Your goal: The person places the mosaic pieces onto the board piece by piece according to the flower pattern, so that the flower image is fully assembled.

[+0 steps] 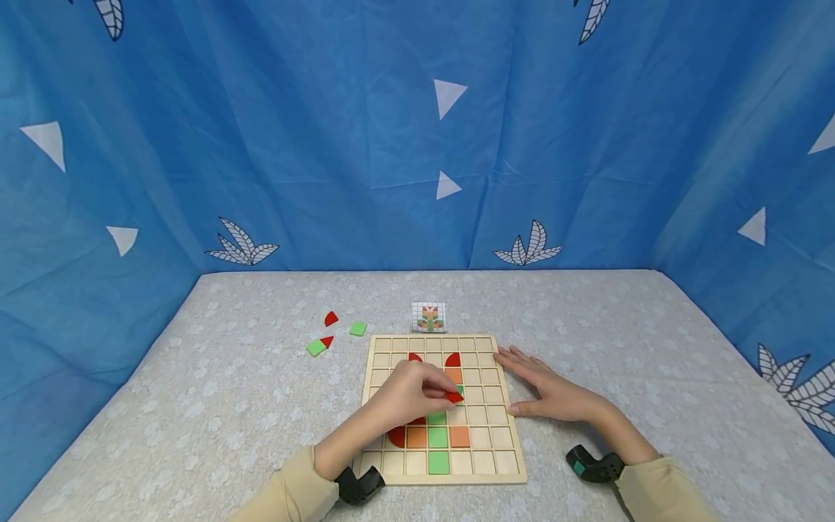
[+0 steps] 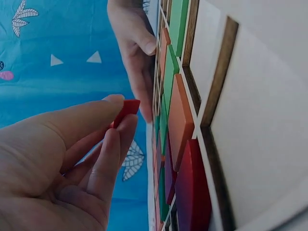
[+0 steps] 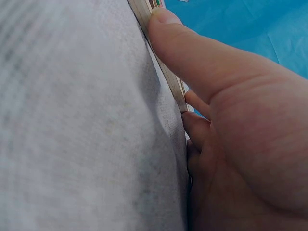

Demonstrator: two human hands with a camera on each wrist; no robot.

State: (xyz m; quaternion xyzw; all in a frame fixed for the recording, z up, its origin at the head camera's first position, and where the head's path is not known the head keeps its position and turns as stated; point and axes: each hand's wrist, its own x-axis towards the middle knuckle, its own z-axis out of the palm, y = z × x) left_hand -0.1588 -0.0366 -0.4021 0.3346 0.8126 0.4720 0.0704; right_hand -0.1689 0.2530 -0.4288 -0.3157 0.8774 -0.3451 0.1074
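My left hand (image 1: 412, 391) is over the wooden grid board (image 1: 470, 479), pinching a small red piece (image 1: 454, 397) between thumb and fingers. In the head view the piece looks triangular; the left wrist view shows this red piece (image 2: 128, 109) held clear of the board. Part of a green piece (image 1: 460, 390) shows just beyond it. Green squares (image 1: 438, 437), orange squares (image 1: 459, 436) and red quarter-rounds (image 1: 453, 360) fill several cells. The hand hides some of them. My right hand (image 1: 554, 393) rests at the board's right edge, fingers extended, thumb touching the rim.
A small pattern card (image 1: 428, 317) stands behind the board. Left of it, on the patterned tablecloth (image 1: 248, 406), lie a red quarter-round (image 1: 331, 319), a red triangle (image 1: 327, 341) and two green squares (image 1: 358, 328). A blue curtain (image 1: 365, 145) encloses the back and sides.
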